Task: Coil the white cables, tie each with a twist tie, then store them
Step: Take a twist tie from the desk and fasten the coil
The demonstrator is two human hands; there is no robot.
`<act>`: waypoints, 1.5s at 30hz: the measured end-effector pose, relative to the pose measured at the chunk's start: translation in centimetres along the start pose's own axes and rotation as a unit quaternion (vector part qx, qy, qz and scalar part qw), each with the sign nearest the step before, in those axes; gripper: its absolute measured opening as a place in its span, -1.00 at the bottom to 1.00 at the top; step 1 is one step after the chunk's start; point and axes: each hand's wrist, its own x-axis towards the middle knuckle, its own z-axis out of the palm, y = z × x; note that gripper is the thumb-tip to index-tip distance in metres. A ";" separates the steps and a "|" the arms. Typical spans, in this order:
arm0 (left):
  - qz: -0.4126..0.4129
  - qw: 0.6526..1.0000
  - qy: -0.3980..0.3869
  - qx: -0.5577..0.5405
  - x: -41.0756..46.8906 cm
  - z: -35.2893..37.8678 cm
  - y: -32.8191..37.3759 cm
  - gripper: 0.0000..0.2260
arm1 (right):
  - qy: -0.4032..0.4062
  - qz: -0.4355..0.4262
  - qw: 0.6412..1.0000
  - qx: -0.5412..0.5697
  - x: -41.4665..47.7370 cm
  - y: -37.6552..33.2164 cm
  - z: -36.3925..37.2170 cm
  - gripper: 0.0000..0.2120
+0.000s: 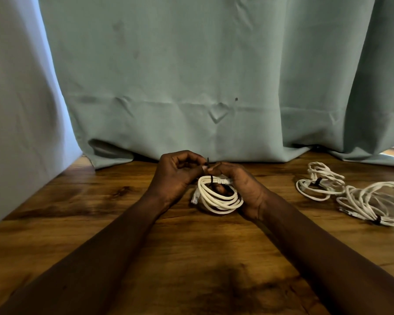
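A coiled white cable [218,198] with a clear plug at its left end hangs between my hands, just above the wooden table [77,212]. A black twist tie [210,178] is looped around the top of the coil, and its ends stick up between my fingertips. My left hand [175,176] pinches one tie end from the left. My right hand [243,189] pinches the other end, with its fingers curled through the coil from the right.
Two more white cable coils lie at the right, one [321,183] farther back and one [378,201] nearer the edge, each bound with a black tie. A green curtain [203,87] hangs along the table's back edge. A pale wall [14,110] stands at left.
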 end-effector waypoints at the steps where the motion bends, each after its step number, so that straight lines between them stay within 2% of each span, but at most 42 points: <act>1: -0.001 1.000 0.005 -0.001 0.0 0.0 0.0 -0.89 | -0.001 0.004 1.000 0.000 0.0 0.0 0.0 -0.66; 10: -0.040 0.998 0.024 -0.051 -0.1 0.1 0.0 -0.91 | -0.050 0.055 0.997 0.005 0.6 0.0 -0.6 -0.52; 18: -0.035 0.998 0.016 -0.057 -0.1 0.1 0.0 -0.90 | -0.083 0.063 0.995 0.004 0.3 -0.2 -0.8 -0.81; 21: -0.033 0.998 0.013 -0.056 -0.1 0.1 0.0 -0.90 | -0.082 0.059 0.995 0.005 0.1 -0.3 -0.7 -0.86; 24: -0.034 0.998 0.013 -0.057 0.0 0.0 -0.2 -0.90 | -0.074 0.056 0.996 -0.002 0.0 -0.3 -0.7 -0.75; 29: -0.033 0.998 0.009 -0.053 0.1 -0.1 -0.4 -0.90 | -0.071 0.063 0.995 0.007 -0.4 -0.6 -0.4 -0.74; 32: -0.013 1.000 0.001 -0.025 0.1 -0.1 -0.3 -0.90 | -0.072 0.062 0.996 0.004 -0.4 -0.5 -0.2 -0.83; 39: 0.083 0.993 -0.002 0.089 0.1 -0.4 -0.2 -0.93 | -0.014 -0.017 0.999 -0.037 -0.7 -0.6 0.4 -0.81; 45: 0.072 0.994 0.009 0.087 0.2 -0.4 -0.5 -0.92 | 0.035 -0.023 0.999 -0.006 -0.3 -0.2 0.4 -0.85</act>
